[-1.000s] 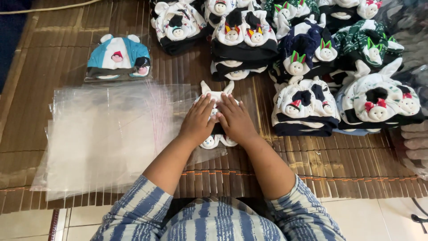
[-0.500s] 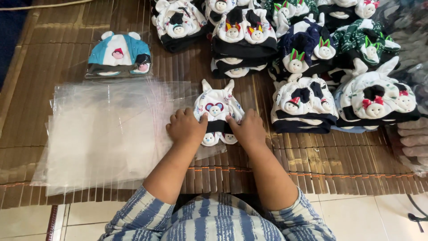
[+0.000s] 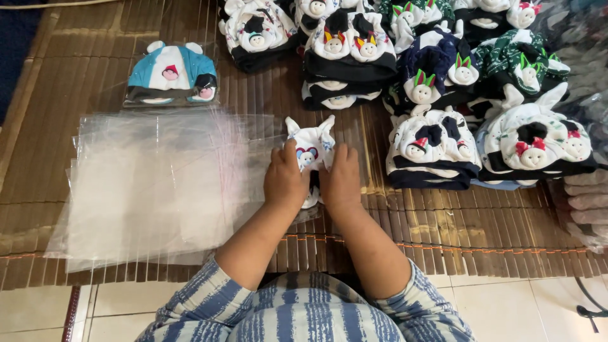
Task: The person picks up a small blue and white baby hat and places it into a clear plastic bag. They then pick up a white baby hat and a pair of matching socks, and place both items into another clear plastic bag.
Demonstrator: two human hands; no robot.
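Small white fabric baby hat with two pointed ears (image 3: 310,144), long axis running away from the person, ears pointing away; left hand (image 3: 285,182) and right hand (image 3: 341,180) pressed flat on it, grasping nothing, over brown bamboo mat (image 3: 101,82)

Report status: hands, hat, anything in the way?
Left hand and right hand flat on white hat. Hat on mat, beside bag stack. Nothing in the way.

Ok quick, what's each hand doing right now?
Left hand: flat, pressing the white hat.
Right hand: flat on the same hat, gripping nothing.
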